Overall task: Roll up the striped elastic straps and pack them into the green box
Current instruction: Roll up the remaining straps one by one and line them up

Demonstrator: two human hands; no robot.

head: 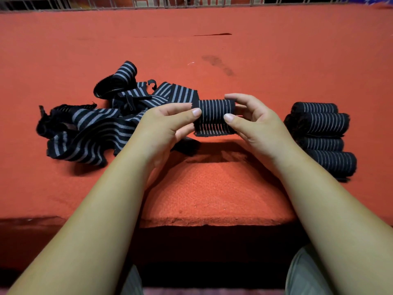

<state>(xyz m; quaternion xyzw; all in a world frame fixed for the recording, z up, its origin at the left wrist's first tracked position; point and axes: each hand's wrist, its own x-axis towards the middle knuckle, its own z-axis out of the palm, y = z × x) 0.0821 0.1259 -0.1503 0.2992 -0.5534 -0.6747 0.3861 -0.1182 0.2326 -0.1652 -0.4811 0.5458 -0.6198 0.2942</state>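
A black strap with grey stripes, partly wound into a roll (214, 112), is held above the red cloth at the centre. My left hand (168, 124) pinches its left end and my right hand (253, 122) pinches its right end. The strap's loose tail (176, 94) runs left from the roll into a tangled heap of unrolled straps (91, 128). Several finished rolls (321, 135) lie in a row to the right of my right hand. No green box is in view.
The table is covered with a red felt cloth (212, 192), its front edge close to my lap. A metal wire rack (148, 2) runs along the far edge. A dark stain (219, 64) marks the cloth behind the roll.
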